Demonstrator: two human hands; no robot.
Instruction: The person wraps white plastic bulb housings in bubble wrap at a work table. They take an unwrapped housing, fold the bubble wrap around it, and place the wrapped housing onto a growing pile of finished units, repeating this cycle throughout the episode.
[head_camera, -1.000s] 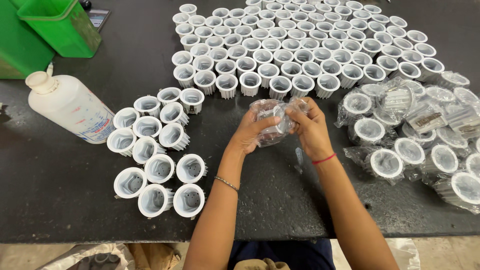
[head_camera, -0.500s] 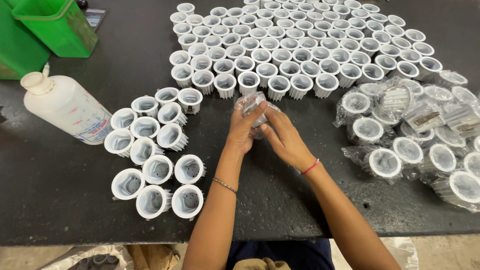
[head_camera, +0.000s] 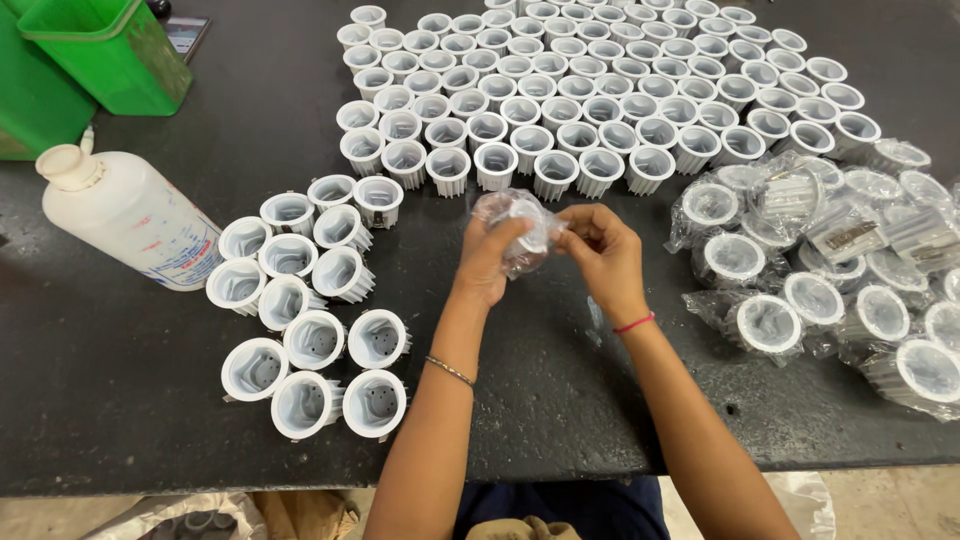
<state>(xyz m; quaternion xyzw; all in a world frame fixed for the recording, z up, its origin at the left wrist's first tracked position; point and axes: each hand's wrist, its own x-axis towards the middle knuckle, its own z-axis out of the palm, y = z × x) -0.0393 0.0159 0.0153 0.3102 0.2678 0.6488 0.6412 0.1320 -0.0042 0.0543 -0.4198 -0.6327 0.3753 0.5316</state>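
Clear plastic bag (head_camera: 522, 232) holding a white housing sits clamped in my left hand (head_camera: 490, 262) above the table (head_camera: 120, 400), my right hand (head_camera: 600, 250) pinching its edge; a hard tug could, I judge, drop the part onto the upright rows (head_camera: 590, 100) just beyond

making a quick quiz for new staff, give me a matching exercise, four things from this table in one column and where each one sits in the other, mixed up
Things:
1. green bin
2. white bottle
3. bagged cups
4. wrapped cup

Places:
A. lying on its side at the left of the table
B. between the left hand and right hand
C. far left corner
D. heaped at the right side

Pairs: 1-C, 2-A, 3-D, 4-B
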